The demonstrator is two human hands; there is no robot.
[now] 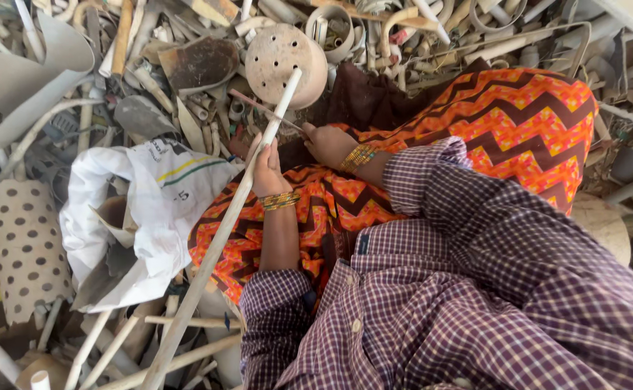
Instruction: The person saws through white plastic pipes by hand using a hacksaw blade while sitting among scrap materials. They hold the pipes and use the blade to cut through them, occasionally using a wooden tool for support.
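1 heap of cut pipe scraps (186,43) surrounds 1 white sack (150,209). 1 long white pipe (222,224) slants across the lap, gripped by the closed left hand (267,170). The right hand (328,143) pinches 1 thin blade (266,110) against that pipe.

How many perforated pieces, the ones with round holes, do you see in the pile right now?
2. A round disc with holes lies at the top, beyond the long pipe in the left hand; a perforated tube lies far left. Clutter may hide others.
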